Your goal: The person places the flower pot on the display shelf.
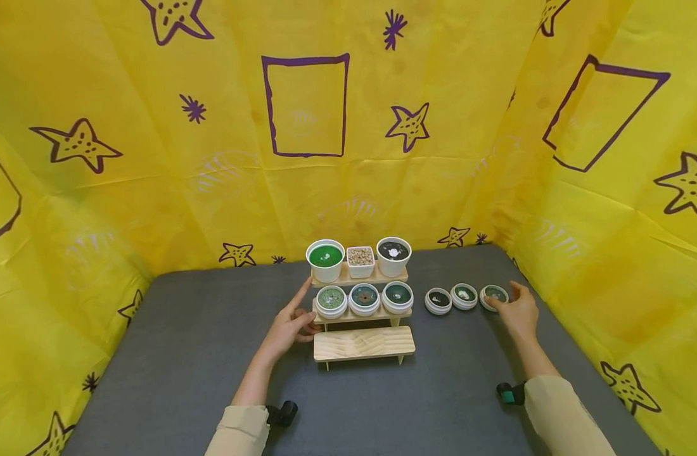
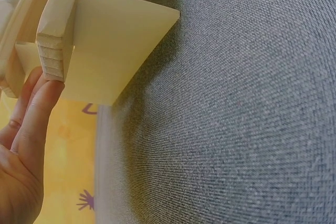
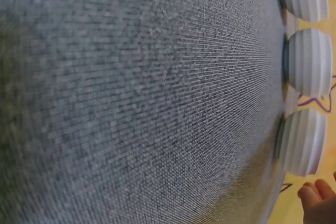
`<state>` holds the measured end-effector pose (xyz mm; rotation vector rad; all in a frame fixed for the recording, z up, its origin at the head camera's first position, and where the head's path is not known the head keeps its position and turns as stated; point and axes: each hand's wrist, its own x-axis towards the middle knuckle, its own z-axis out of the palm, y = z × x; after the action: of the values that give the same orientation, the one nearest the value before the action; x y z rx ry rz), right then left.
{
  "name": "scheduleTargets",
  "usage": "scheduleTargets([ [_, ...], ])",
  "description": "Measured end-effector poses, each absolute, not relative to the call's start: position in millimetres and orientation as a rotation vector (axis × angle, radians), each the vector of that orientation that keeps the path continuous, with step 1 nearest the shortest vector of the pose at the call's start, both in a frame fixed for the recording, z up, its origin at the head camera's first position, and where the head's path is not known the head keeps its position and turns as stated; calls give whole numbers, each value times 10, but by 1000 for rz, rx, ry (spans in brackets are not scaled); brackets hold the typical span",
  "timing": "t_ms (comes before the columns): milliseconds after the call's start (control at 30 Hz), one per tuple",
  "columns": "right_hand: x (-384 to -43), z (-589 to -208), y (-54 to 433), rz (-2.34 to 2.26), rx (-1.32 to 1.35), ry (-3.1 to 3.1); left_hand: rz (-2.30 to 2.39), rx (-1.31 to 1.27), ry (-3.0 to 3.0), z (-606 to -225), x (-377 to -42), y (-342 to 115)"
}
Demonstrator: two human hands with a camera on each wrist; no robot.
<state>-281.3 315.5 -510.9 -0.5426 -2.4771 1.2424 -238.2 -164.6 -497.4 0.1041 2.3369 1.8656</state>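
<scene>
A three-tier wooden stand (image 1: 364,342) bears white bowls on its upper two tiers. My left hand (image 1: 291,329) touches the stand's left side, index finger stretched toward the top tier; the left wrist view shows its fingertips (image 2: 51,88) against a shelf end (image 2: 52,59). My right hand (image 1: 519,311) is at the rightmost of three small white bowls on the table, a dark-green-filled bowl (image 1: 495,296). Its thumb is at the near left of the rim, fingers on the right. In the right wrist view, the fingertips (image 3: 310,188) look slightly apart from the ridged bowl (image 3: 303,142).
Beside that bowl stand a white-marked green bowl (image 1: 464,296) and a dark bowl (image 1: 438,301). The top tier holds a bright green cup (image 1: 326,258), a square dish of grains (image 1: 360,261) and a dark cup (image 1: 393,254). Yellow patterned cloth (image 1: 303,190) surrounds the grey table (image 1: 211,380).
</scene>
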Motion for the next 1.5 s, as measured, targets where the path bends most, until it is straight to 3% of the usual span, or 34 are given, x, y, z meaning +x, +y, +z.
scheduleTargets([
  [333,-2897,-5159,3225,1365,-633,-2590,1874,107,2321,-4975,-2388,-1654],
  [1500,-2871,-5207,3258,1220,-543,-2699,1889,117,2292,-4918,-2361,-1645],
])
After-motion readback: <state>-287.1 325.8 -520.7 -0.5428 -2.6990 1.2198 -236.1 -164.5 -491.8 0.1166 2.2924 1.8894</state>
